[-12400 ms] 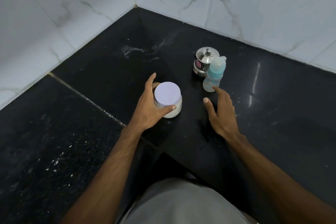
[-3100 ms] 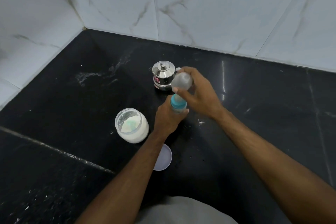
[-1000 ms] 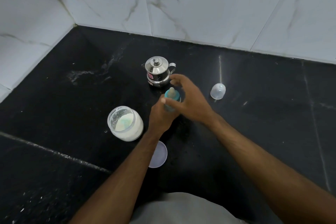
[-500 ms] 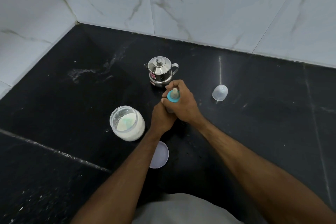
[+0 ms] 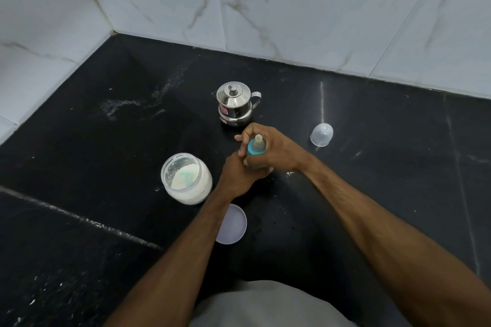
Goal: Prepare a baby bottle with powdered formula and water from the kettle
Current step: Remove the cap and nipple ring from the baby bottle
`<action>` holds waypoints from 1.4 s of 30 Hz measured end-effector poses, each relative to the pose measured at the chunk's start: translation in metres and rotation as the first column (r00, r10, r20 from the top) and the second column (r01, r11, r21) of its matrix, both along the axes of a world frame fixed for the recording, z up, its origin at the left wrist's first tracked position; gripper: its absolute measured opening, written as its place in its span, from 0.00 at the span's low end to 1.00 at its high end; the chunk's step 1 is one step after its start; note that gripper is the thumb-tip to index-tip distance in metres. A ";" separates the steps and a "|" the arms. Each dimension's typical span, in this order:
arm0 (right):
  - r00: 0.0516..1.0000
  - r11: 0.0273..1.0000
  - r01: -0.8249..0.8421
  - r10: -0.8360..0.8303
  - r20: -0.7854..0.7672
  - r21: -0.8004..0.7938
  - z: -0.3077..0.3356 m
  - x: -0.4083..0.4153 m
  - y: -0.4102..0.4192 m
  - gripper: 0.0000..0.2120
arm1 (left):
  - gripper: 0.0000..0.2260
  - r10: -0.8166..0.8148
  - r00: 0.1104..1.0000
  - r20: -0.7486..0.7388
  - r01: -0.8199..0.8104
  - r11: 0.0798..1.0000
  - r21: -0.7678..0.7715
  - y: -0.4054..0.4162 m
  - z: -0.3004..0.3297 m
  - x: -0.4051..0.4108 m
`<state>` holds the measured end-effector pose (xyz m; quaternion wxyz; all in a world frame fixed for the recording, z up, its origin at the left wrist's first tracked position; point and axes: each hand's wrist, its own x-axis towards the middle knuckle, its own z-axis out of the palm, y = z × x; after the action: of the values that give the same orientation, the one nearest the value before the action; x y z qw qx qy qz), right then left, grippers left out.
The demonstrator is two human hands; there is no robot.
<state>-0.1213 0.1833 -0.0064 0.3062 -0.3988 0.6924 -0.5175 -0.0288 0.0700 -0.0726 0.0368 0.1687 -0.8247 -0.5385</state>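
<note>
The baby bottle (image 5: pixel 255 150) stands upright on the black counter (image 5: pixel 93 156), its teal collar and pale nipple showing between my hands. My left hand (image 5: pixel 237 174) grips the bottle's body, which is mostly hidden. My right hand (image 5: pixel 271 147) wraps around the teal collar from the right. The open jar of white formula powder (image 5: pixel 186 178) stands just left of my left hand, with a greenish scoop inside. The small steel kettle (image 5: pixel 235 103), lid on, stands just behind the bottle.
The jar's pale lid (image 5: pixel 233 224) lies flat on the counter under my left forearm. The bottle's clear dome cap (image 5: pixel 321 135) rests to the right. Marble-tiled walls close the counter at the back and left. A seam crosses the counter at lower left.
The clear cap, which my right hand lifted off earlier, now lies on the counter at right. My right hand has since closed around the teal collar and holds it there.
</note>
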 end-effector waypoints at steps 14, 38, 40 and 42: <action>0.801 0.811 0.569 -0.584 -0.133 -0.134 -0.023 0.054 -0.008 0.29 | 0.16 0.104 0.983 -0.149 -0.124 0.983 -0.138 0.024 -0.002 0.000; 0.833 0.900 0.434 -0.387 -0.396 0.033 -0.017 0.032 0.007 0.27 | 0.21 -0.045 0.999 0.002 0.045 0.983 -0.180 0.007 -0.001 -0.007; 0.683 0.842 0.538 -0.411 -0.603 0.035 -0.017 0.037 0.010 0.26 | 0.22 -0.021 1.000 -0.004 0.020 0.989 -0.146 0.007 -0.004 -0.008; 0.588 0.816 0.576 -0.372 -0.719 0.049 -0.015 0.039 0.012 0.26 | 0.23 -0.068 0.992 0.104 0.092 0.966 -0.242 0.012 -0.003 -0.013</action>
<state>-0.0826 0.1948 -0.0210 -0.0674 -0.3110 0.9009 -0.2952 -0.0420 0.0820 -0.0756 -0.0036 0.1547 -0.8922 -0.4244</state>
